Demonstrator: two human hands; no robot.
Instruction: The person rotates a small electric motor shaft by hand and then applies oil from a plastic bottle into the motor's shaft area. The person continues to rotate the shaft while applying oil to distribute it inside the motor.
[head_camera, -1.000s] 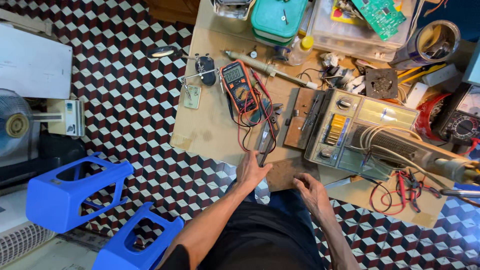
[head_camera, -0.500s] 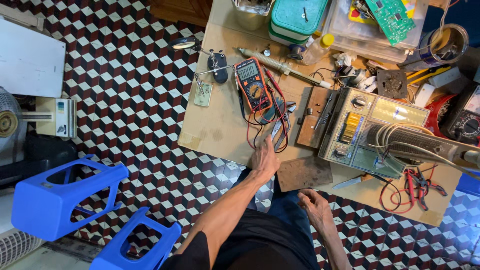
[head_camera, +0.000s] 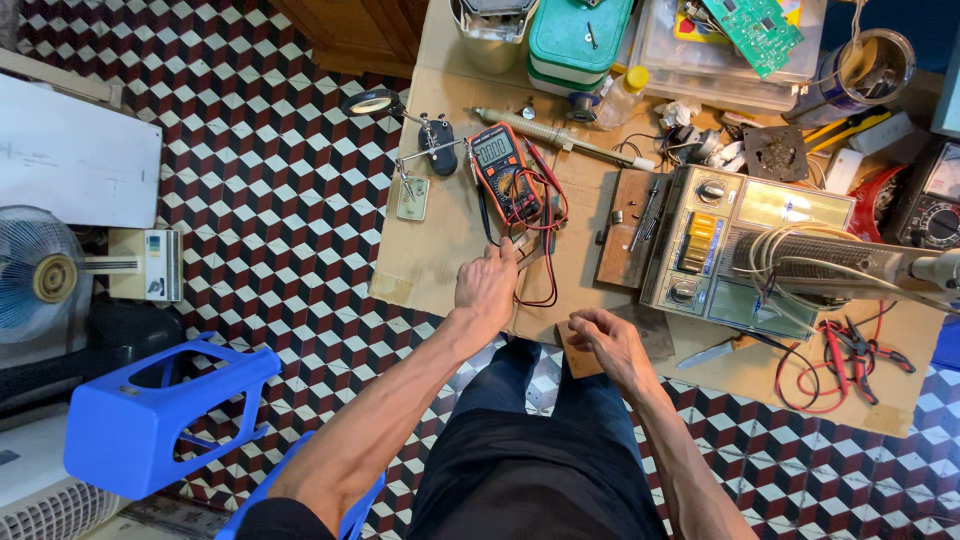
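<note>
Worktop (head_camera: 440, 262), cardboard-covered and cluttered, carries an orange-and-black handheld multimeter (head_camera: 505, 170) with red and black leads; left hand (head_camera: 487, 285) pinches a lead tip just below it, right hand (head_camera: 610, 340) loosely curled, empty, at the near edge; probing step, steady tip placement needed.

I look down on a floor (head_camera: 260, 190) tiled in a red, black and white cube pattern. At the left edge I see a fan (head_camera: 40, 275) with a pale base, and above it a white board (head_camera: 75, 160) lying flat. A blue stool (head_camera: 150, 420) lies tipped on its side at lower left, near a white ribbed casing (head_camera: 45, 505) in the corner. A wooden cabinet (head_camera: 355, 35) stands at the top. Cardboard (head_camera: 430, 260) covers the cluttered table. The light is even and bright.
</note>
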